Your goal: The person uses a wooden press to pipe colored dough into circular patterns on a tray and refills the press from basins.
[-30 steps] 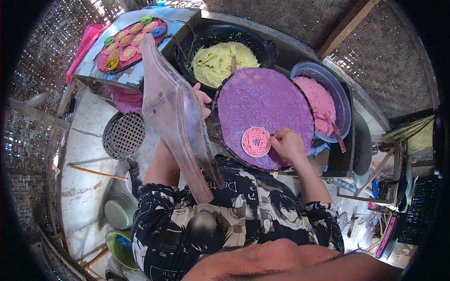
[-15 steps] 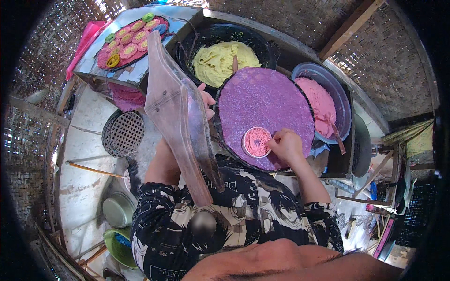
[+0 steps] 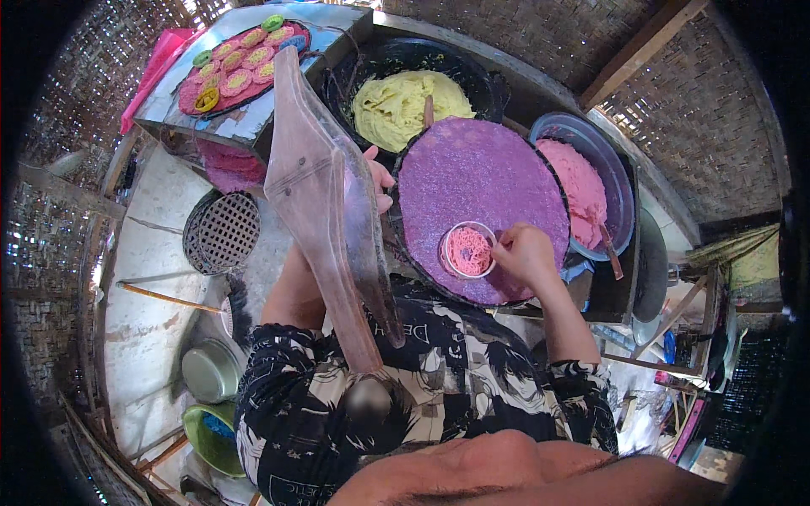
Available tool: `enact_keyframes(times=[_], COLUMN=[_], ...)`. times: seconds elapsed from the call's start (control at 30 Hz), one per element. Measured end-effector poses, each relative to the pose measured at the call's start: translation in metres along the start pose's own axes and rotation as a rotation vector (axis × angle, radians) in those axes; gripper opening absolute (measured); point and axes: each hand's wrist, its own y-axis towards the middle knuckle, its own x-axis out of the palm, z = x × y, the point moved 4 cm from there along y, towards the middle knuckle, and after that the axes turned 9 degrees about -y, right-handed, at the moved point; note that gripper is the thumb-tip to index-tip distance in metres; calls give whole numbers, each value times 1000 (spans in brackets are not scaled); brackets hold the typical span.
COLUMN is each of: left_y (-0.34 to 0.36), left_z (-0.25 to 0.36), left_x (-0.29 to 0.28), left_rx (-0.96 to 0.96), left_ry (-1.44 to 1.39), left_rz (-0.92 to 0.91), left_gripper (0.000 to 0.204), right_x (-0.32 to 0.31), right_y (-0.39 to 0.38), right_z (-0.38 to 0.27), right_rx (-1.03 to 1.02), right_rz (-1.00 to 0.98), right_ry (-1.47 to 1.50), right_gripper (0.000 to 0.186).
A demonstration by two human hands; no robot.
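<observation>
A round board (image 3: 477, 164) with a purple surface and dark rim lies in front of me. Near its close edge sits a small white ring mould (image 3: 447, 261) with pink noodle-like strands (image 3: 468, 250) inside. My right hand (image 3: 525, 253) pinches the mould's right side, thumb and fingertips together. At the left, a long wooden press (image 3: 308, 190) with two handles stretches from above the table toward my chest. Behind it, my left hand (image 3: 381, 179) curls its fingers past the press's right edge; the press hides the palm.
A black basin (image 3: 489, 80) of yellow dough (image 3: 405, 105) stands behind the board. To the right is a blue tub (image 3: 624, 194) of pink dough (image 3: 574, 181) with a spatula (image 3: 612, 253). A tray of pink rounds (image 3: 240, 72) rests far left; a woven basket (image 3: 221, 232) lies lower.
The ring mould has shifted slightly right and looks tilted, more of its white wall showing. My right fingers have moved from the strands to its rim. The press stays in place.
</observation>
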Motion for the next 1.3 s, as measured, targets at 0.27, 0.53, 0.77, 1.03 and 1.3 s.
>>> enact_keyframes(times=[0.27, 0.53, 0.77, 1.03, 1.3], left_y=[-4, -3, -10, -16, -14], left_z=[6, 14, 8, 8, 9], left_x=[2, 10, -3, -13, -10], left_rx=[110, 38, 49, 145, 108], left_ry=[117, 8, 181, 63, 34], left_rz=[38, 120, 132, 63, 42], left_gripper=[22, 37, 32, 21, 22], right_x=[-21, -25, 6, 7, 12], right_y=[2, 49, 83, 73, 74], right_z=[-8, -33, -27, -16, -25], right_rx=[-53, -86, 43, 47, 28], right_rz=[-3, 161, 52, -4, -26], right_ry=[-2, 45, 51, 117, 83], right_gripper=[21, 21, 24, 27, 25])
